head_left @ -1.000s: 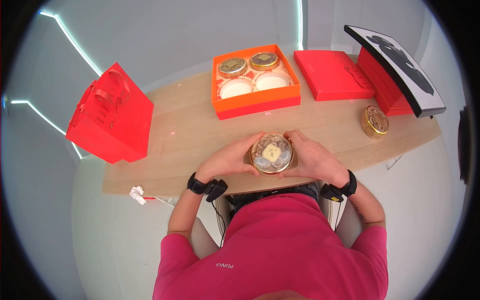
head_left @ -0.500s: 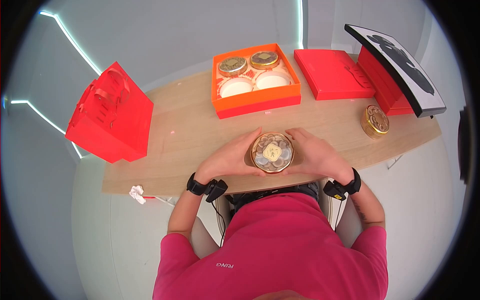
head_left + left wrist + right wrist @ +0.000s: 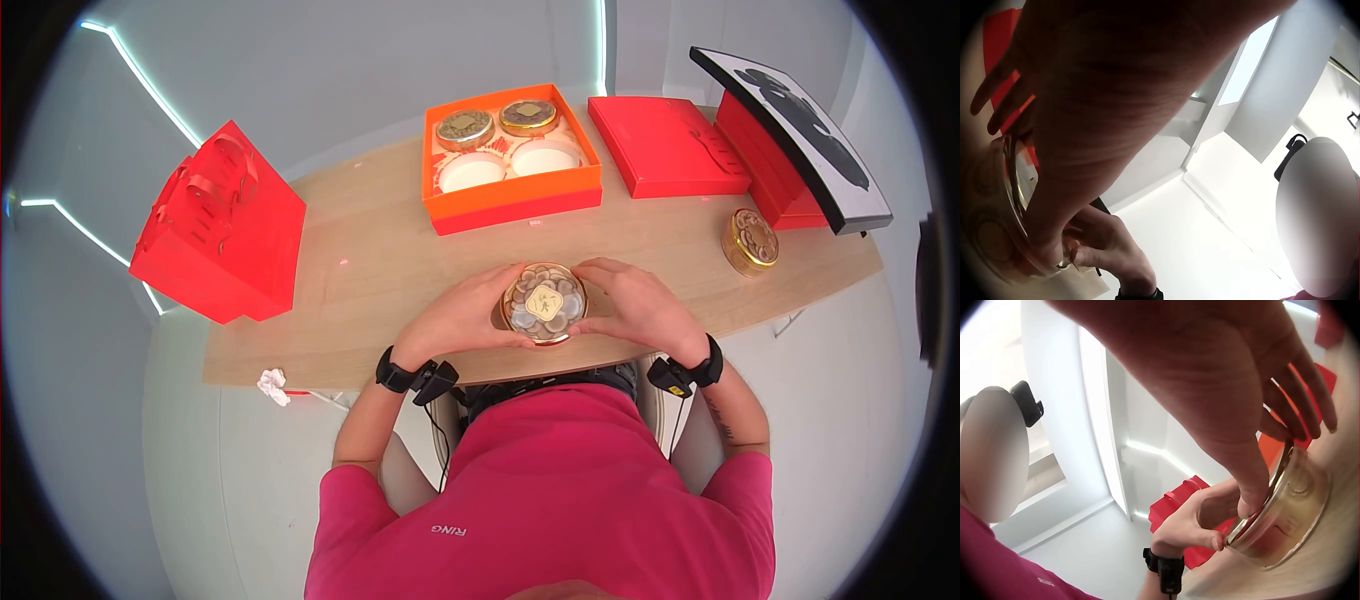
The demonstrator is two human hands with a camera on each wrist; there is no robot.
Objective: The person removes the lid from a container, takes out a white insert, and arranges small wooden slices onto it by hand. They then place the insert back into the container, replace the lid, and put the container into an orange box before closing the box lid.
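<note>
A round clear jar (image 3: 545,304) with a gold-rimmed lid stands on the table in front of the person. Flat brownish slices show through its top around a pale diamond-shaped label. My left hand (image 3: 462,318) grips the jar's left side, thumb at the near edge and fingers at the far edge. From the right, my right hand (image 3: 645,312) holds the lid's rim between its thumb and fingers. In the right wrist view the right thumb presses on the gold rim of the jar (image 3: 1294,509), whose transparent wall rests on the wood.
Behind stands an orange-red box (image 3: 515,208) with two similar jars and two round hollows. Another gold-lidded jar (image 3: 750,243) is at the right, near a red lid (image 3: 668,150) and a propped black-framed panel (image 3: 800,130). A red gift bag (image 3: 225,225) stands at the left.
My right hand has shifted its grip, its thumb moving from the jar's near side up to the lid's right rim. My left hand stays almost where it was.
</note>
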